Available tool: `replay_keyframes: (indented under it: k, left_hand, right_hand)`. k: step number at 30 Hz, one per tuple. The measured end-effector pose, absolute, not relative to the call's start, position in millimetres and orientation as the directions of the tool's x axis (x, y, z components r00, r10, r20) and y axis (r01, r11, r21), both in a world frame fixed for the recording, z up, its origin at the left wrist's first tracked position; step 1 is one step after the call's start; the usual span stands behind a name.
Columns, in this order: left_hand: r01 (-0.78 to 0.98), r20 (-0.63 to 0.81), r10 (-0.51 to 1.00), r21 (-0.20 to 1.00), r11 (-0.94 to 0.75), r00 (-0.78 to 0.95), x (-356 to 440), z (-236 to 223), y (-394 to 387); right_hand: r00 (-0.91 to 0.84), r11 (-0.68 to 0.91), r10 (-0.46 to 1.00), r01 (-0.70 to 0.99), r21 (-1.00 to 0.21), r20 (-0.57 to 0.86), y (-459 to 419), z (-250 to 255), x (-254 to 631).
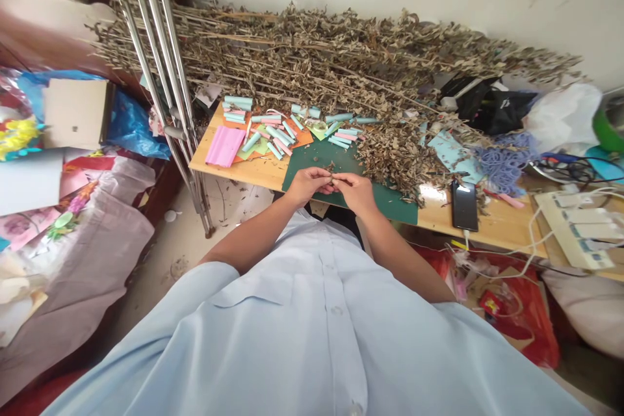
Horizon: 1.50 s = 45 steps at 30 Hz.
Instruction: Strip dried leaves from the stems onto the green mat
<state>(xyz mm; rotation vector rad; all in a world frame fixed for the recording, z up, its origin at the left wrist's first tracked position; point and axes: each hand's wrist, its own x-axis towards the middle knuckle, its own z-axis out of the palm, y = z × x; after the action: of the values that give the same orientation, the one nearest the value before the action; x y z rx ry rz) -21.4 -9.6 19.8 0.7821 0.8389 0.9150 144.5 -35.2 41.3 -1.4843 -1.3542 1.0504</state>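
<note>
My left hand (310, 186) and my right hand (355, 191) meet over the near edge of a dark green mat (312, 162). Their fingertips pinch a small bit of dried leaf (331, 175) between them. To the right of the hands lies a heap of loose dried leaves (397, 159) on the mat. Behind the mat are several rolled paper tubes (280, 136), light blue and pink, on orange and green sheets. A pink stack of paper (225, 146) lies at the table's left end.
Long bundles of dried plant stems (292, 45) stretch along the wall. Metal crutches (166, 65) lean at the left. A phone (464, 205) on a cable, blue-purple yarn (507, 156) and a power strip (575, 231) lie at the right. Below hangs a red bag (531, 312).
</note>
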Motion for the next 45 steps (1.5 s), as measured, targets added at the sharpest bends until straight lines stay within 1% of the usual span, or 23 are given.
replay_keyframes:
  k: [4, 6, 9, 16, 20, 22, 24, 25, 27, 29, 31, 32, 34, 37, 40, 43, 45]
  left_hand:
    - [-0.373, -0.267, 0.892, 0.836, 0.403, 0.366, -22.6, 19.4, -7.9]
    - [-0.361, -0.282, 0.888, 0.836, 0.413, 0.364, -22.6, 20.1, -8.2]
    - [-0.337, -0.304, 0.879, 0.837, 0.43, 0.367, -22.4, 21.8, -9.2]
    - [-0.318, -0.309, 0.876, 0.844, 0.432, 0.371, -21.7, 25.8, -8.7]
    - [-0.27, -0.317, 0.86, 0.856, 0.441, 0.4, -22.0, 26.3, -7.4]
    - [-0.242, -0.328, 0.854, 0.862, 0.445, 0.405, -22.6, 26.1, -6.8]
    - [-0.245, -0.328, 0.851, 0.859, 0.449, 0.41, -23.4, 25.7, -6.2]
    - [-0.263, -0.323, 0.851, 0.853, 0.452, 0.414, -23.8, 25.4, -6.0]
    - [-0.312, -0.316, 0.854, 0.832, 0.459, 0.413, -24.7, 24.7, -5.7]
    - [-0.348, -0.319, 0.857, 0.813, 0.467, 0.404, -25.4, 23.8, -5.7]
    - [-0.364, -0.322, 0.859, 0.804, 0.47, 0.398, -25.8, 22.9, -6.0]
    - [-0.371, -0.321, 0.861, 0.802, 0.469, 0.395, -26.0, 22.5, -6.3]
    - [-0.383, -0.315, 0.865, 0.799, 0.463, 0.39, -26.2, 22.1, -6.9]
    - [-0.38, -0.306, 0.867, 0.805, 0.456, 0.393, -26.2, 22.8, -7.8]
    - [-0.36, -0.306, 0.867, 0.817, 0.451, 0.394, -25.5, 23.9, -8.4]
    - [-0.365, -0.297, 0.877, 0.823, 0.436, 0.378, -23.9, 23.7, -8.5]
    - [-0.373, -0.291, 0.885, 0.825, 0.425, 0.365, -22.7, 23.1, -8.5]
  right_hand:
    - [-0.026, 0.12, 0.992, 0.449, -0.886, 0.121, -33.6, 39.0, 146.0]
    - [-0.053, 0.19, 0.981, 0.493, -0.849, 0.188, -32.4, 36.5, 146.9]
    - [-0.069, 0.253, 0.964, 0.532, -0.808, 0.256, -31.1, 32.6, 148.3]
    - [-0.05, 0.253, 0.958, 0.61, -0.751, 0.283, -33.8, 35.0, 148.3]
    - [-0.132, 0.295, 0.952, 0.634, -0.715, 0.276, -34.9, 39.2, 148.4]
    - [-0.121, 0.265, 0.962, 0.637, -0.724, 0.245, -34.4, 39.1, 147.6]
    - [-0.04, 0.156, 0.986, 0.581, -0.799, 0.164, -33.2, 37.3, 145.2]
    - [0.011, 0.076, 0.995, 0.51, -0.857, 0.095, -32.4, 36.0, 143.3]
    - [0.102, -0.096, 0.992, 0.294, -0.951, -0.069, -30.4, 32.9, 138.8]
    - [0.164, -0.206, 0.968, 0.08, -0.975, -0.191, -28.5, 30.2, 134.1]
    - [0.225, -0.23, 0.946, -0.047, -0.972, -0.234, -26.8, 28.2, 130.9]
    - [0.246, -0.227, 0.939, -0.081, -0.97, -0.24, -26.0, 27.5, 130.0]
    - [0.267, -0.217, 0.934, -0.097, -0.971, -0.236, -24.7, 26.9, 129.6]
    - [0.248, -0.181, 0.952, -0.01, -0.983, -0.178, -24.5, 28.2, 131.3]
    - [0.193, -0.109, 0.978, 0.156, -0.982, -0.078, -27.2, 32.4, 134.1]
    - [0.079, 0.061, 0.992, 0.37, -0.927, 0.097, -30.9, 37.6, 137.7]
    - [-0.005, 0.18, 0.98, 0.456, -0.871, 0.2, -32.4, 39.7, 139.8]
